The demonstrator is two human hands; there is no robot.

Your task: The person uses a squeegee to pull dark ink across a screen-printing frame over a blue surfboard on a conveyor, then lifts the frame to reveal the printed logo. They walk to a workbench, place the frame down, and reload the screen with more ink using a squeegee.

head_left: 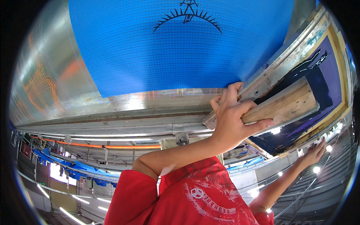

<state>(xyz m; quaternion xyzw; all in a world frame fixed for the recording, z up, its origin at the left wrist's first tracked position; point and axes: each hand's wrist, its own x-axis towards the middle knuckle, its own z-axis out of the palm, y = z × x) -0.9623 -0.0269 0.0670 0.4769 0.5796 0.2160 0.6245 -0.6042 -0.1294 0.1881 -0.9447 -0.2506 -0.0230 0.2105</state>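
My left hand (230, 114) is closed around the near end of a wooden-handled squeegee (285, 102), with thumb and index finger on either side of the wood. Its other fingers rest at the edge of the screen-printing frame (277, 69). Dark ink (318, 84) lies on the frame's purple mesh (335, 80), under and around the squeegee. Off to the right, my right hand (314, 153) is raised near the frame's outer edge, fingers stretched out and holding nothing. A blue gridded sheet (180, 56) with a black printed emblem (187, 17) lies flat beyond my left hand.
The sheet lies on a shiny metal table (48, 82) with orange ink marks. A metal rail (112, 125) runs along the table's near edge. Behind are more long tables with blue sheets (71, 167) and ceiling lights (73, 215).
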